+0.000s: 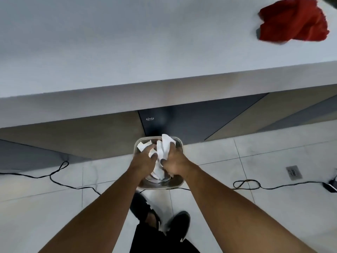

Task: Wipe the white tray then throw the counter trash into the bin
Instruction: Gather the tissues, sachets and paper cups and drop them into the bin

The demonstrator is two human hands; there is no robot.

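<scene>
Both my hands are held together low over a small bin (179, 184) with a metal rim that stands on the floor against the counter's base. My left hand (145, 159) and my right hand (175, 161) grip crumpled white paper trash (165, 147) between them, right above the bin's opening. More white paper shows under my hands inside the bin. A red cloth (293, 20) lies bunched on the white counter (127, 52) at the far right. The white tray is out of view.
The counter's front edge overhangs grey and beige cabinet fronts (191, 121). Black cables (60, 168) trail across the tiled floor on both sides. A floor drain (294, 172) sits at the right. My feet in dark shoes (178, 223) stand just behind the bin.
</scene>
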